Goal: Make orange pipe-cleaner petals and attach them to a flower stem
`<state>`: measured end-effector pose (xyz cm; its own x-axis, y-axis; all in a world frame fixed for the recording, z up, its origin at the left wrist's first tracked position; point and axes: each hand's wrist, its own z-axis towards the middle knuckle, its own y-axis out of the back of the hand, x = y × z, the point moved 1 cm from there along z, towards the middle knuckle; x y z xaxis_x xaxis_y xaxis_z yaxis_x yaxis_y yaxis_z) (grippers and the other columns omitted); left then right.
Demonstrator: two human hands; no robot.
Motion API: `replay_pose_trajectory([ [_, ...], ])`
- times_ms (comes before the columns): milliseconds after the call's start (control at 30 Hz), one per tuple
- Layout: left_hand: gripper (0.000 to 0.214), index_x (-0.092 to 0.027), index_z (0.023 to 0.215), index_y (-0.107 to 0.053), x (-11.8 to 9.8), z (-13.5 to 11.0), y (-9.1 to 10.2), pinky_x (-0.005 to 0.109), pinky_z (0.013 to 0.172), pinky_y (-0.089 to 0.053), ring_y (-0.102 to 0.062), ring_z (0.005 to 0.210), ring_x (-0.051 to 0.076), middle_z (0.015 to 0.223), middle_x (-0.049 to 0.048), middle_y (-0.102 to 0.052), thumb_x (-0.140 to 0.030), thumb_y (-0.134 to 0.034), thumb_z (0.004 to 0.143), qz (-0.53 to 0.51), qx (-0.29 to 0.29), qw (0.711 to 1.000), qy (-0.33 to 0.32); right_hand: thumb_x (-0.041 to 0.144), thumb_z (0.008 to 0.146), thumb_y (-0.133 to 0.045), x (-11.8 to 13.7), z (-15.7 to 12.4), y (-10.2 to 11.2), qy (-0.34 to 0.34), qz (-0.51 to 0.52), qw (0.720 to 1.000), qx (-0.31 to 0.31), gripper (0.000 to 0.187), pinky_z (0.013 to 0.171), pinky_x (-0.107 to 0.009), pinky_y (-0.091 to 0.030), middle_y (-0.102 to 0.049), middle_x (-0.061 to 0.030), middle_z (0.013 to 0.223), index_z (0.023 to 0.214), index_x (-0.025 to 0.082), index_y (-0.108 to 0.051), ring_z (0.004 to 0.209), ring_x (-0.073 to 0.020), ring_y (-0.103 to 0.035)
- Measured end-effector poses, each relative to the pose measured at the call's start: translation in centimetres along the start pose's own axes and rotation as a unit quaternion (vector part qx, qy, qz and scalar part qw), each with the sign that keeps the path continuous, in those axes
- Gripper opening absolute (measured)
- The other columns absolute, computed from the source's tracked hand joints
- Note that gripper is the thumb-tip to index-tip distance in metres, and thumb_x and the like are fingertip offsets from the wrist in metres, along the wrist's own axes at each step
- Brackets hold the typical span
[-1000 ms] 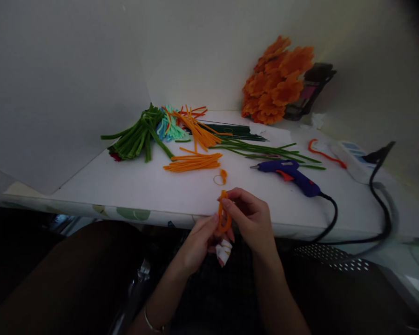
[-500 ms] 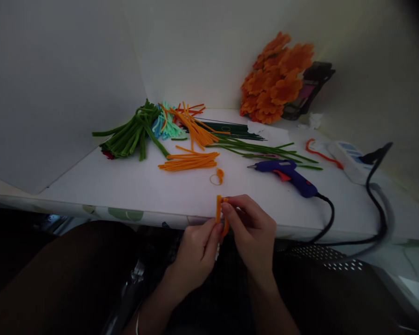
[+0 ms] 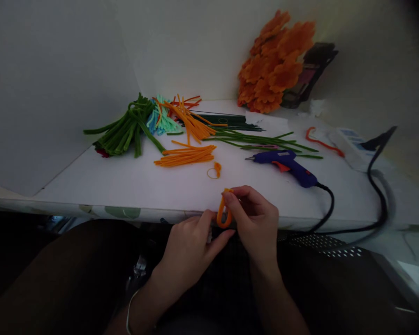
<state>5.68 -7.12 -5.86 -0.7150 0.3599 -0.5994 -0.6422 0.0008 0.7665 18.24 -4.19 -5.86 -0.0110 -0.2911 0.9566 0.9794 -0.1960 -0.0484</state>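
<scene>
Above the table's front edge, an orange pipe cleaner (image 3: 224, 224) is bent into a narrow loop that hangs with its curve down. My right hand (image 3: 258, 223) pinches its upper ends between thumb and fingertips. Just left of the loop, my left hand (image 3: 186, 251) has thumb and forefinger apart around the loop's lower end; whether they touch it I cannot tell. Beyond the hands lies a small twisted orange piece (image 3: 217, 169) with a thin ring beside it. A bundle of orange pipe cleaners (image 3: 186, 156) lies further back on the left.
A purple glue gun (image 3: 293, 167) lies to the right, its cord running off the front edge. Green pipe cleaners (image 3: 122, 130) are heaped at the left, with pale blue ones (image 3: 165, 118) alongside. Orange felt-like flowers (image 3: 272, 65) stand at the back, and a white power strip (image 3: 352, 149) sits at right.
The orange pipe cleaner was gripped by both hands with one end standing up; now it forms a closed loop in my right hand. My left fingers have spread and come off it.
</scene>
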Motion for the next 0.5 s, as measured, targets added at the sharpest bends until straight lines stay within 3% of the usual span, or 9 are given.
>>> replay_pose_trajectory([
  [133,0.029,-0.014,0.083,-0.06,-0.5,-0.1,-1.1,0.027,0.049,-0.032,-0.058,0.053,0.021,0.063,0.0084,-0.064,-0.041,-0.049,0.089,0.04,-0.031,0.999,0.008,0.028,0.08,-0.065,0.0,-0.3,-0.2,0.011,-0.004,1.0,-0.026,0.015,0.047,-0.019,-0.045,-0.059,0.0032,0.063,0.07,0.02,-0.059,0.053,-0.0084,-0.054],
  [233,0.03,-0.013,0.081,-0.059,-0.7,0.0,-1.5,0.029,0.05,-0.036,-0.06,0.055,0.022,0.065,0.0114,-0.066,-0.033,-0.04,0.093,0.038,-0.01,0.999,0.016,0.028,0.081,-0.064,-0.1,-0.4,-0.3,0.021,-0.016,0.999,-0.034,0.016,0.046,-0.02,-0.044,-0.059,0.0028,0.064,0.069,0.02,-0.057,0.054,-0.0088,-0.054],
  [400,0.023,-0.015,0.084,-0.058,-0.8,0.1,-1.3,0.029,0.054,-0.04,-0.059,0.058,0.019,0.069,0.0085,-0.066,-0.025,-0.039,0.093,-0.059,0.025,0.997,0.037,0.029,0.081,-0.064,-0.1,-0.2,0.2,0.017,-0.009,0.999,-0.044,0.013,0.048,-0.02,-0.046,-0.061,0.0023,0.068,0.072,0.021,-0.059,0.057,-0.0096,-0.056],
  [500,0.02,-0.017,0.081,-0.058,-0.7,0.0,-1.2,0.027,0.055,-0.038,-0.057,0.057,0.016,0.068,0.0046,-0.064,-0.029,-0.046,0.092,-0.115,0.003,0.993,0.032,0.03,0.08,-0.065,-0.1,-0.3,0.4,0.007,0.009,0.998,-0.054,0.012,0.048,-0.018,-0.048,-0.061,0.0027,0.069,0.073,0.022,-0.059,0.057,-0.0088,-0.056],
])
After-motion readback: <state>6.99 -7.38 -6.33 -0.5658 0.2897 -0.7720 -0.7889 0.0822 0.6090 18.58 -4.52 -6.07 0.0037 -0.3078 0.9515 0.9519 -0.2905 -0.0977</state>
